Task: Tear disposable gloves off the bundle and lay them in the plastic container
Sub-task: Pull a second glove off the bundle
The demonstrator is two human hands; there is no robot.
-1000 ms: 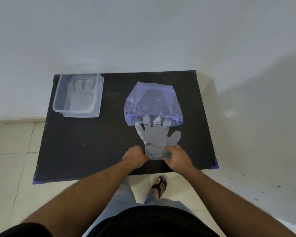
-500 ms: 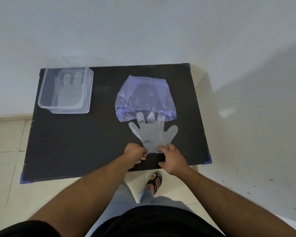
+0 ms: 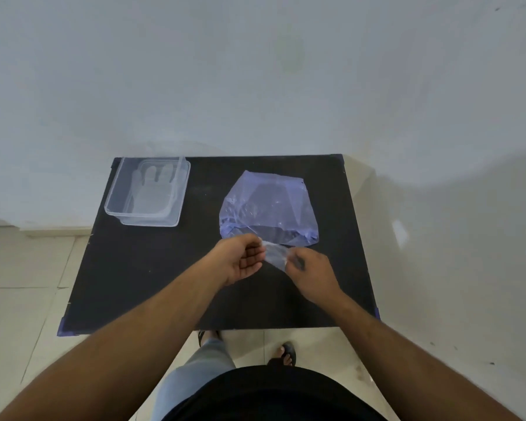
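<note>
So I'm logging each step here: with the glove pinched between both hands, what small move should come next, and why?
Probably carry the glove left and away toward the container. Both the left hand and right hand pinch it, bunched up and lifted just in front of the blue bag, and the open container at the table's far left corner already holds gloves laid flat.

No text, label or number can be read anywhere

A flat black rectangular counter point(image 3: 134, 278) stands on a pale tiled floor point(image 3: 22, 299), close against a plain white wall point(image 3: 255, 71).
</note>
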